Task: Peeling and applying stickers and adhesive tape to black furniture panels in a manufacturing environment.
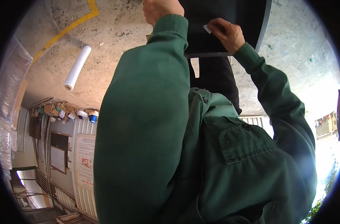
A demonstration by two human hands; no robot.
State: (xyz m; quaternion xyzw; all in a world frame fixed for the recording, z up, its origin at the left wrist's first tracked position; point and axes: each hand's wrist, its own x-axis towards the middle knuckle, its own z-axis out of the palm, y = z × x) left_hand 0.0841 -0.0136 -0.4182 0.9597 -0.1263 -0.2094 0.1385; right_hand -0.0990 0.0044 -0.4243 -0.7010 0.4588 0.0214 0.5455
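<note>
A black panel (204,37) with a grey edge lies in front of me at the top of the head view. My right hand (229,35) is over it, thumb and fingers pinched on a small white piece (207,29) that looks like a bit of paper or tape. To the left of the panel, my left hand (163,7) is partly cut off by the upper edge. Its visible fingers look curled in, and whatever they hold is hidden. Green sleeves cover both my arms.
On the concrete floor to the left lies a white roll (78,67), near a yellow floor line (71,27). Plastic-wrapped goods (13,71) stand at the far left. Assorted boxes and items (61,110) sit by a wall with a notice board (86,160).
</note>
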